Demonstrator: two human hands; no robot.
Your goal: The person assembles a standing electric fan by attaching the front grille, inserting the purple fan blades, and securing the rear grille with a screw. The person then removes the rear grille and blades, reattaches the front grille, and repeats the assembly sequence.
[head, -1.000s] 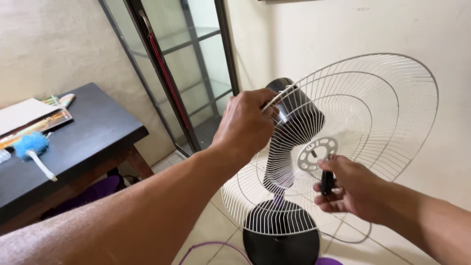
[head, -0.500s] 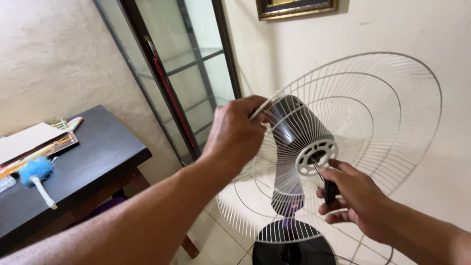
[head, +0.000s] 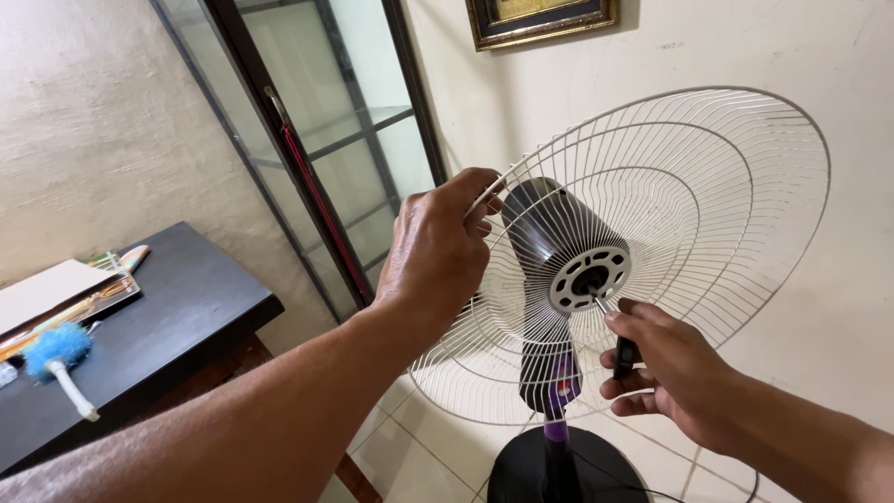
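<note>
Left hand (head: 438,256): fingers (head: 480,191) hooked over the rim of the fan guard (head: 708,186) at about 10 o'clock, clenched on the outer wire. Right hand (head: 666,368): fingers closed around the black handle of a screwdriver (head: 622,352), whose thin shaft runs up toward 11 o'clock to the hub plate (head: 589,278). Tip looks to sit at the plate's lower edge; can't tell whether it's seated in a screw.

Guard is a white wire dish, mounted on the dark motor housing (head: 545,233) behind it, centre of view, tilted so its open face looks toward the right. Stand pole (head: 556,438) with a purple collar drops at 6 o'clock to a round black base (head: 568,470) on the tiled floor (head: 410,447).

Handling, my read:
- Guard: light, springy, thin wires. Will flex and twist if pulled from one rim point. Best hold is the thicker outer rim, as the left hand has it, or the hub plate. Avoid single spokes, as they bend.
- Painted wire is smooth, so a hooked grip beats a pinch.
- Whole fan is top-heavy on a narrow pole, and pushing with the screwdriver could swing the head. The rim hold counters that.
- Screwdriver: stiff, small handle, easy to slip off a small screw.

Outward: glass-door cabinet (head: 317,158) at 11 o'clock, picture frame (head: 540,20) on the wall at 12, dark counter (head: 168,317) at 9 with a blue duster (head: 58,359) and papers (head: 47,293).
</note>
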